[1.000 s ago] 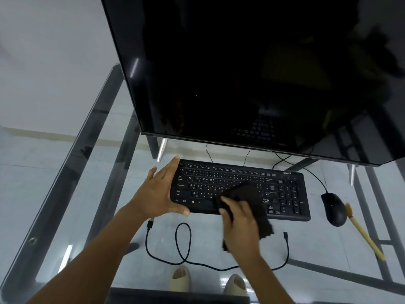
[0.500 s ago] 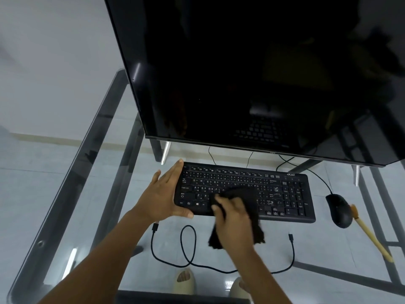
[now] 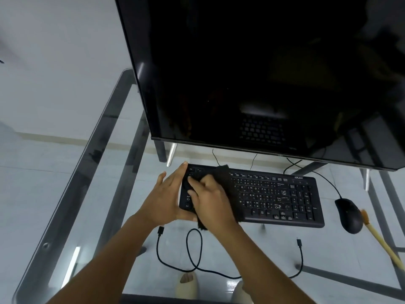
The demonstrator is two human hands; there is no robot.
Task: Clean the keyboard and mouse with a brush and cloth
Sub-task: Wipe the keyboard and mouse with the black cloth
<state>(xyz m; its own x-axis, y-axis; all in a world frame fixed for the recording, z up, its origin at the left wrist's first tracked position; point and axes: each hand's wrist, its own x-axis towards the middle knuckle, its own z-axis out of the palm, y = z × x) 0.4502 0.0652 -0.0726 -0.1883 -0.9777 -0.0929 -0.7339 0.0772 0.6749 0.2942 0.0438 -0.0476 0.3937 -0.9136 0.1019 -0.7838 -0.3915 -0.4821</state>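
The flat black computer keyboard (image 3: 274, 195) lies on the clear glass worktop (image 3: 105, 194) below a large dark monitor (image 3: 252, 73), its left end braced by the left hand (image 3: 163, 199) with fingers spread flat. The right hand (image 3: 211, 201) presses a crumpled black cloth (image 3: 223, 177) onto the left keys. The black wired mouse (image 3: 348, 215) sits right of the keyboard, touching a wooden-handled brush (image 3: 381, 239)
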